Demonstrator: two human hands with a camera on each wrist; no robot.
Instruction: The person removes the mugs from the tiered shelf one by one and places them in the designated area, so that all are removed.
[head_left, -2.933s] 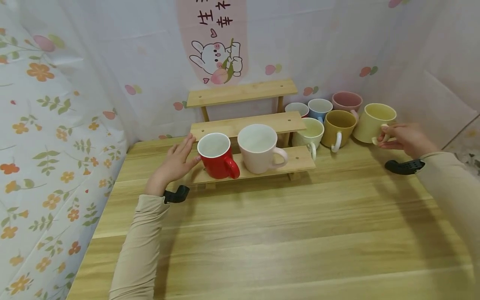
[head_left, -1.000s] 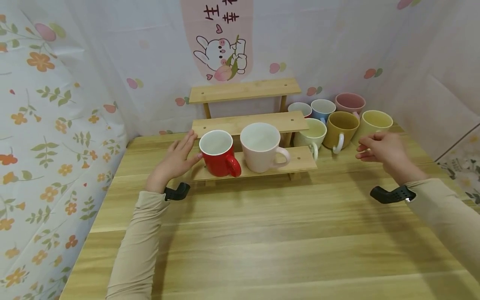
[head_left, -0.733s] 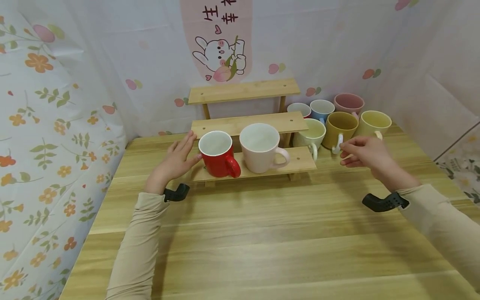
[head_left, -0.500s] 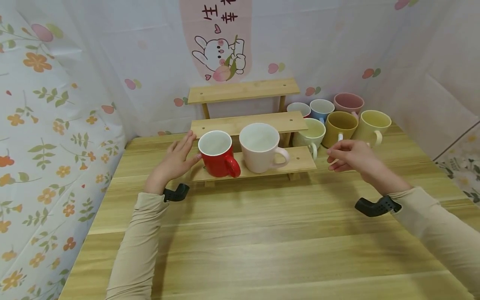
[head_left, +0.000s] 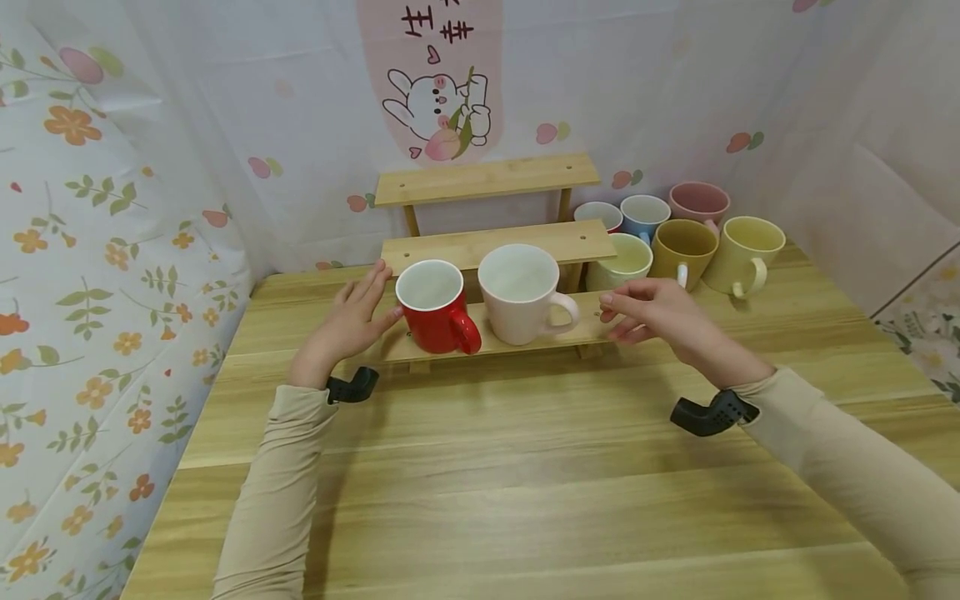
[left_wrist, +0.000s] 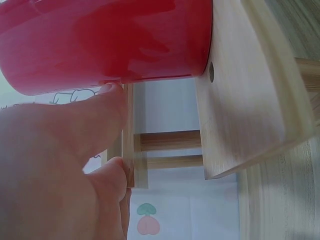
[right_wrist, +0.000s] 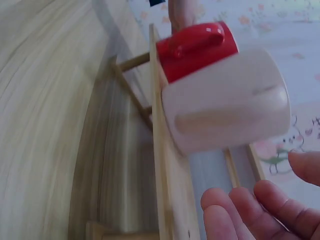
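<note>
A red mug (head_left: 431, 312) and a larger pale pink mug (head_left: 517, 300) stand upright on the lowest board of a three-tier wooden rack (head_left: 487, 179), handles toward the right. My left hand (head_left: 348, 325) is at the rack's left end; in the left wrist view its thumb (left_wrist: 112, 102) touches the red mug's side and its other fingers reach the middle board's end. My right hand (head_left: 660, 317) hovers at the lowest board's right end, by the pale pink mug's handle. Its loosely bent fingers (right_wrist: 265, 215) hold nothing in the right wrist view.
Right of the rack, several mugs stand close together: a pale yellow-green one (head_left: 622, 265), a mustard one (head_left: 678, 258), a large yellow one (head_left: 742, 254), a pink one (head_left: 699, 200), a blue one (head_left: 643, 215) and a red one with white inside (head_left: 597, 215).
My right hand held the large yellow mug's handle, let go of it, then moved left past the mustard mug to the rack's right end. My left hand has stayed in place.
</note>
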